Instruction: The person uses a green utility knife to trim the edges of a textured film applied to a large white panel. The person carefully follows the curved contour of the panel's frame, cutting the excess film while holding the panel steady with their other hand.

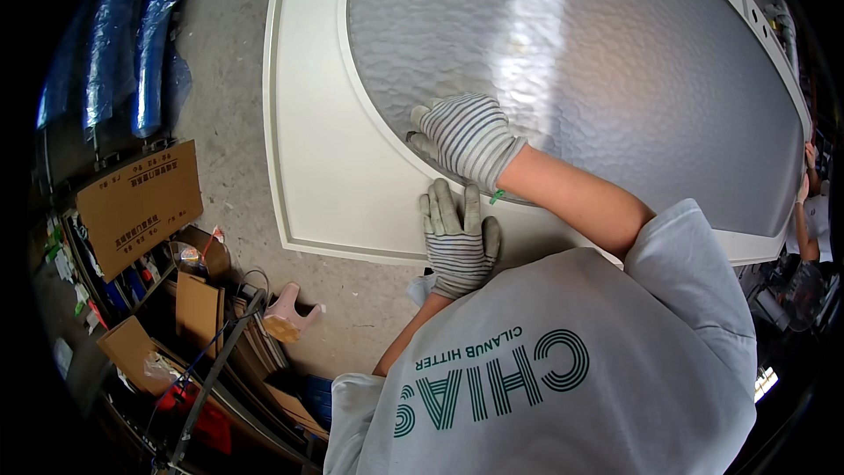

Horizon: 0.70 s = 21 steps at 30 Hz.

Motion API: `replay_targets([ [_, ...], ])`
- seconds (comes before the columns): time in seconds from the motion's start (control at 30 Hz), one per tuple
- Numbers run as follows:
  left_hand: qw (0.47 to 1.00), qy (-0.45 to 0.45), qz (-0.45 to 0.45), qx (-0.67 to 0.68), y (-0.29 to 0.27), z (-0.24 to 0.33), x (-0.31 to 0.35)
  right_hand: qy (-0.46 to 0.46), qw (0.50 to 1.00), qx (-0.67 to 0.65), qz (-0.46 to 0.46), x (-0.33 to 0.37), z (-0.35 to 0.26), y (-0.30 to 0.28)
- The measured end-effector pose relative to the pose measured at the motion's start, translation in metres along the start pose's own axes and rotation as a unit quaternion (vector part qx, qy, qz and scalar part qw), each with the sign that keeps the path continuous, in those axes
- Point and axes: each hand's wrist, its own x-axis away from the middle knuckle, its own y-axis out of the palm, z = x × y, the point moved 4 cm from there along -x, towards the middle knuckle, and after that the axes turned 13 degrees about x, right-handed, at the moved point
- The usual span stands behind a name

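A large pale cream door panel (308, 123) lies before me, with a rippled, frosted glass pane (422, 26) inside its curved border. My left hand (459, 242), in a striped knit glove, rests on the panel's near part with its fingers stretched toward the border. Just beyond it, my right hand (470, 134) wears a matching glove and lies over the pane's curved edge. Its fingers are bent and pressed close there; whatever is under them is hidden. A small green scrap (498, 196) shows at the border below my right wrist.
Blue film-wrapped lengths (114, 53) stand at far left. Nearer are a cardboard sheet (141, 207), a loaded rack (211, 378) and a small pink stool (290, 312) on the concrete floor (224, 105). Another person's hand (809, 158) touches the panel's right end.
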Motion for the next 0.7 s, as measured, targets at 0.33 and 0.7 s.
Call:
replay_targets([
  [0.33,1.000,0.000,-0.001,0.005,0.0005,0.0017,-0.0014,0.024,1.000,-0.011,-0.002,-0.0010,0.0022,0.0010],
  [0.7,1.000,-0.005,-0.006,0.004,0.0022,0.0001,0.0018,0.060,0.997,-0.037,-0.034,-0.0031,0.0044,0.0008],
])
